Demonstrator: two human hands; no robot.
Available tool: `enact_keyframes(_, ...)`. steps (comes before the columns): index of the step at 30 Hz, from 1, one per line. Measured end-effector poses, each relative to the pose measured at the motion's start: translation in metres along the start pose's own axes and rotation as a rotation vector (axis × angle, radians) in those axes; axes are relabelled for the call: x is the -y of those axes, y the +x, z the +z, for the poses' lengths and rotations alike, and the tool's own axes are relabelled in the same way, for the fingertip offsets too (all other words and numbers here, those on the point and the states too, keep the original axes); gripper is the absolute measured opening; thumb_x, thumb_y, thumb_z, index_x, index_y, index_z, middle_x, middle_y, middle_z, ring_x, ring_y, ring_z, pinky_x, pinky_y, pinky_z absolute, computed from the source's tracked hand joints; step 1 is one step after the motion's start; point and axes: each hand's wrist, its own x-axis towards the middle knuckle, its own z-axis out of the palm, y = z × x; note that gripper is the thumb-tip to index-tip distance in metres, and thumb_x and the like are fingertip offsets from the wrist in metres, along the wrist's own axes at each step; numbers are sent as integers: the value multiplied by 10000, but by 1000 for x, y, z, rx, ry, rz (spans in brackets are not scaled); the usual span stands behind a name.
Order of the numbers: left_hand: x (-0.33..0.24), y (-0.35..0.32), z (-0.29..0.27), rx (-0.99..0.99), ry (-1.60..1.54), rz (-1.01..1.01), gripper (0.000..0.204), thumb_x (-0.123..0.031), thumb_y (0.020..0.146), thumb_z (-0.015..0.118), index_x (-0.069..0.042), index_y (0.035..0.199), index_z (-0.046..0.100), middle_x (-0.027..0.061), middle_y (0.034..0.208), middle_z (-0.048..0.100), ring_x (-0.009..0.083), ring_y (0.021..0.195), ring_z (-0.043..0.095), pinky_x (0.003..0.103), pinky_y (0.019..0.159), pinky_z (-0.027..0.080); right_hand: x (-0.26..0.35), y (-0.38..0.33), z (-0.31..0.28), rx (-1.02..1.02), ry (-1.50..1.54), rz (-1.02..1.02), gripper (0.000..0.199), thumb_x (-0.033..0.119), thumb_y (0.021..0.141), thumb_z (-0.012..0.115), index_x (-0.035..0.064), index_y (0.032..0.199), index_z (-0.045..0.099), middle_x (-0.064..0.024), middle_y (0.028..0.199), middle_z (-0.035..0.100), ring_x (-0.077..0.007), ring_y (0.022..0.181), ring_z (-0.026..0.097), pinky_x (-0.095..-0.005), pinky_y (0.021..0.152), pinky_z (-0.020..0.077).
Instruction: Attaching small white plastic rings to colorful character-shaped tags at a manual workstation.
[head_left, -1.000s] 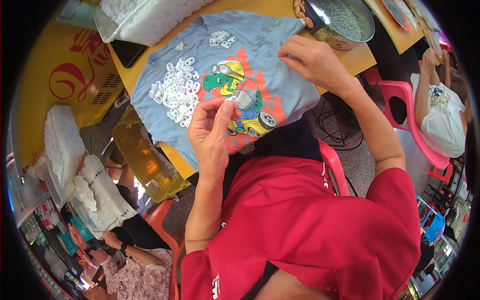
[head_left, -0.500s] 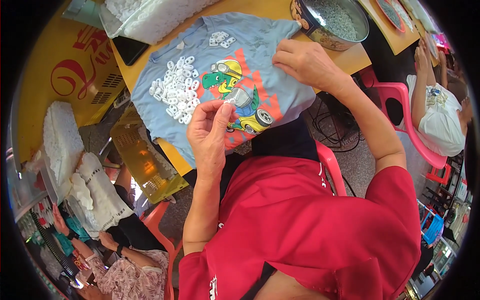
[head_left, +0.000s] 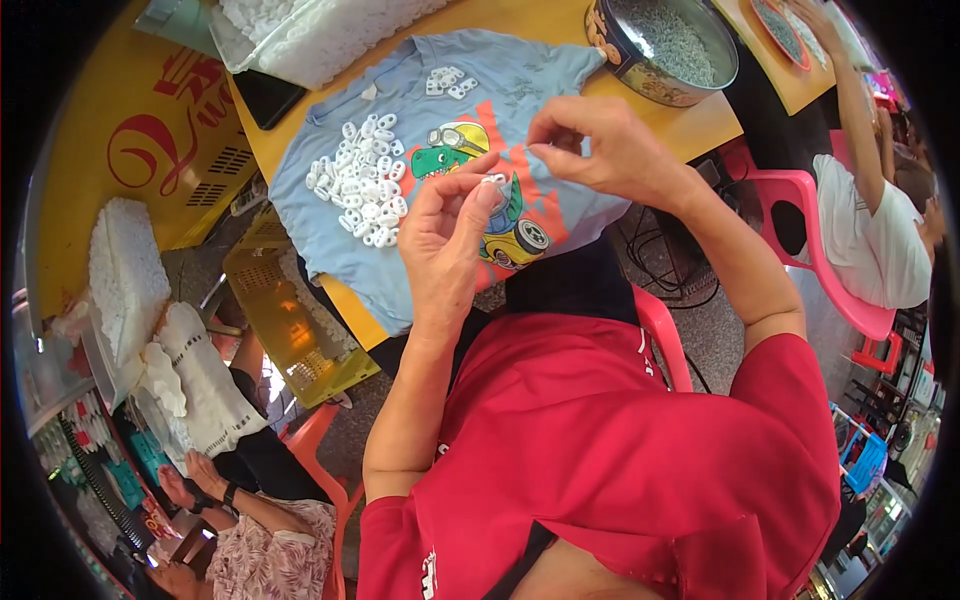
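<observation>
White small plastic piece [head_left: 495, 181] sits pinched in the left hand [head_left: 447, 235] fingertips. Right hand [head_left: 600, 145] fingertips press together beside it, above a light-blue printed T-shirt [head_left: 350, 255].

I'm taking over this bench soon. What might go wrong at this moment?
The small white piece pinched in the left hand could slip and drop to the floor, as the hand is near the table's edge. The right hand hovers over the blue shirt; a tug might scatter the pile of white pieces.
</observation>
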Motion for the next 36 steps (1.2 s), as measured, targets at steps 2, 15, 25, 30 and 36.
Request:
enact_keyframes(2, 3, 2, 2, 12, -21, -4, 132, -66, 937, 636, 5, 1044, 604, 159, 1188, 635, 116, 1003, 606, 270, 905, 471, 7, 3, 5, 18, 1, -31, 126, 76, 842, 673, -10, 918, 622, -73, 763, 632, -148, 670, 606, -283, 636, 491)
enact_keyframes(15, 0, 3, 7, -57, -121, 20, 135, -73, 949, 618, 19, 1045, 596, 170, 1178, 636, 150, 1021, 624, 313, 915, 514, 10, 10, 33, -157, 150, -47, 133, 7, 833, 657, 2, 965, 656, -75, 803, 643, -166, 716, 634, -277, 632, 514)
enact_keyframes(25, -6, 8, 2, -70, -113, 50, 157, -85, 951, 618, 29, 1053, 580, 123, 1049, 668, 168, 973, 653, 324, 910, 532, 18, 4, 49, -355, 24, -241, 167, -32, 812, 676, 1, 976, 668, -83, 905, 630, -170, 772, 643, -275, 664, 531)
enact_keyframes(30, -11, 10, 4, -66, -163, 32, 137, -71, 952, 608, 27, 1035, 562, 146, 1020, 674, 201, 939, 679, 330, 852, 563, 18, 7, 46, -311, 104, -142, 151, 12, 861, 659, -22, 1005, 627, -81, 918, 621, -141, 759, 629, -260, 657, 517)
enact_keyframes(36, -21, 11, 0, -43, -103, -4, 123, -52, 957, 588, 32, 1036, 544, 167, 1004, 673, 226, 854, 699, 335, 785, 583, 20, 12, 25, -150, 233, -10, 119, 24, 927, 604, -25, 1035, 616, -43, 978, 612, -84, 800, 595, -241, 687, 497)
